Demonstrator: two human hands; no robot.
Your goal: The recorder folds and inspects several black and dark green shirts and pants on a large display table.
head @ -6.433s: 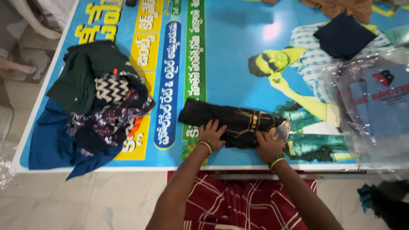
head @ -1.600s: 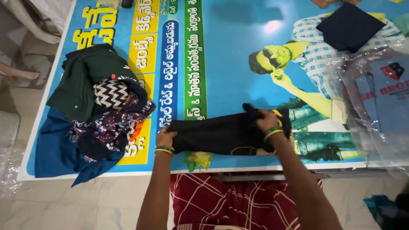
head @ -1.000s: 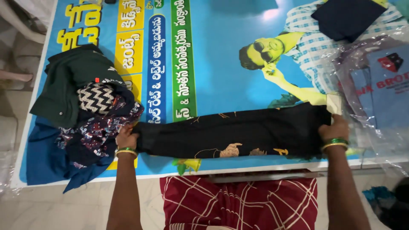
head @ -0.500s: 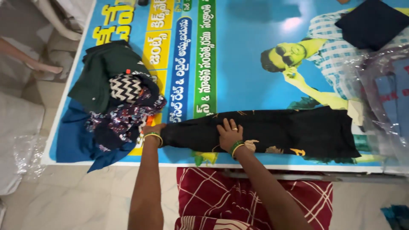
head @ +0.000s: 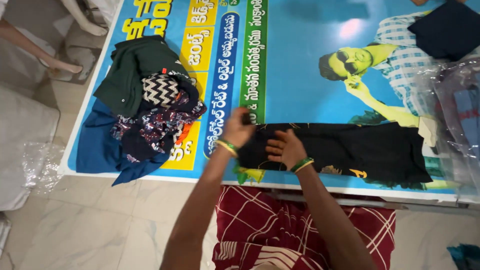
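Black garment (head: 350,150) lies flat as a long band at lower centre of the blue printed bench (head: 300,65), left hand (head: 239,129) pinching its left end, right hand (head: 285,148) open, pressing just beside it, apparently to hold a fold.

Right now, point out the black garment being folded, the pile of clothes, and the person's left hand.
black garment (head: 370,150): head view, on the flat middle of the spread cloth.
pile of clothes (head: 145,100): head view, on the dark green and zigzag pieces on top.
left hand (head: 239,129): head view, on the back of the hand at the garment's left end.
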